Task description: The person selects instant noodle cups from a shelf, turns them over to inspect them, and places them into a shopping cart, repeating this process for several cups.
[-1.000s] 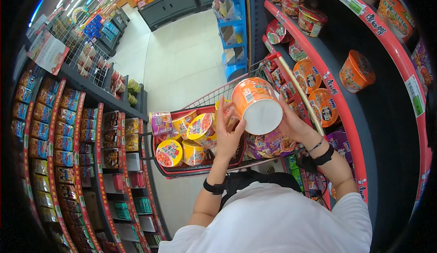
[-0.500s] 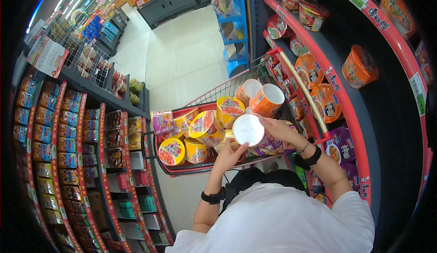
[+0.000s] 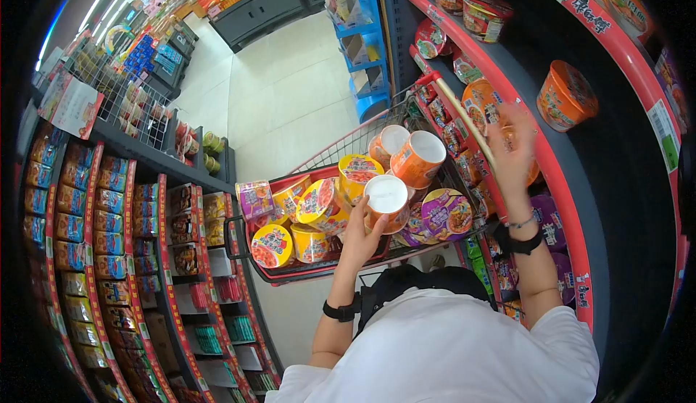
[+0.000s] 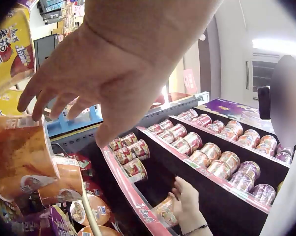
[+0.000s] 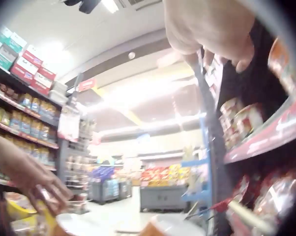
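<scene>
Two hands split: left hand (image 3: 360, 230), grip loosely spread, touches the upturned orange paper noodle bowl (image 3: 388, 201) in the red shopping cart (image 3: 297, 272); right hand (image 3: 511, 151), grip splayed, nears an orange-lidded shelf bowl (image 3: 475, 101). Placing seems finished; grasping needs fingers round that rim.

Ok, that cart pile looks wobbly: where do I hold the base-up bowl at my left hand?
Probably from above, clasping the bowl round its side wall just below the white base: that narrow end faces up, while neighbouring bowls crowd its lower sides.
</scene>
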`<act>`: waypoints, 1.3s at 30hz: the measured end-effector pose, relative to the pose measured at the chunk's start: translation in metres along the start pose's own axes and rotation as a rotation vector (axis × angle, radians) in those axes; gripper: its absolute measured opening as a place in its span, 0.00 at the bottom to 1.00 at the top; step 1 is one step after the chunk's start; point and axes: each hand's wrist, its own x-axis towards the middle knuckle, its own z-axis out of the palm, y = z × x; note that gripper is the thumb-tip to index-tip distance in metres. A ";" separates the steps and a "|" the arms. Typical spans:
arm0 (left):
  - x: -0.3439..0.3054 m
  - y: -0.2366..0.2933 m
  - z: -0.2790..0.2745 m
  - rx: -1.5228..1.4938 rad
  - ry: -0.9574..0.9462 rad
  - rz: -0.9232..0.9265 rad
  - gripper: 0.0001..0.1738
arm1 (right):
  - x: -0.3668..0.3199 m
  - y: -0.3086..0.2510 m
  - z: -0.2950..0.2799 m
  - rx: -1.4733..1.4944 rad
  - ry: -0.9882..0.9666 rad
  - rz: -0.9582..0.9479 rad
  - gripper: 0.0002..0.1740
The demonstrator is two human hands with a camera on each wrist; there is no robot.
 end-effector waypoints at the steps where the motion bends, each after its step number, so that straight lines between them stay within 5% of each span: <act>1: 0.000 0.004 0.002 -0.035 0.010 0.003 0.36 | 0.017 0.002 -0.019 -0.274 0.156 -0.074 0.22; 4: 0.003 0.026 0.013 -0.033 -0.030 0.095 0.34 | 0.054 0.025 -0.064 -0.776 0.417 -0.093 0.30; 8: 0.010 0.026 0.036 0.324 0.053 0.321 0.33 | 0.058 0.092 -0.097 -0.916 0.237 0.060 0.34; 10: 0.011 0.043 0.041 0.269 0.024 0.367 0.31 | 0.054 0.096 -0.096 -0.508 0.149 0.179 0.34; 12: 0.013 0.056 0.043 0.164 -0.086 0.367 0.31 | 0.051 0.095 -0.097 -0.609 0.159 0.118 0.32; 14: 0.012 0.060 0.049 0.149 -0.145 0.435 0.31 | 0.045 0.097 -0.098 -0.168 0.221 0.295 0.30; 18: 0.016 0.058 0.056 0.117 -0.185 0.470 0.31 | 0.029 0.046 -0.090 0.232 0.305 0.190 0.29; 24: 0.030 0.100 0.053 -0.196 -0.172 0.397 0.35 | -0.006 -0.006 -0.073 0.989 0.040 0.728 0.26; 26: 0.032 0.119 0.049 -0.253 -0.088 0.433 0.37 | -0.014 -0.022 -0.059 1.076 -0.010 1.083 0.31; 29: 0.036 0.123 0.047 -0.579 -0.147 0.480 0.38 | -0.031 -0.042 -0.043 0.973 -0.224 1.149 0.36; 32: 0.035 0.119 0.041 -0.593 -0.188 0.480 0.38 | -0.053 -0.034 -0.031 0.739 -0.349 1.045 0.40; 36: 0.030 0.112 0.037 -0.665 -0.162 0.375 0.37 | -0.056 -0.033 -0.016 0.622 -0.245 0.939 0.40; 39: 0.028 0.115 0.033 -0.674 -0.133 0.350 0.41 | -0.044 -0.034 -0.033 0.663 -0.449 1.021 0.40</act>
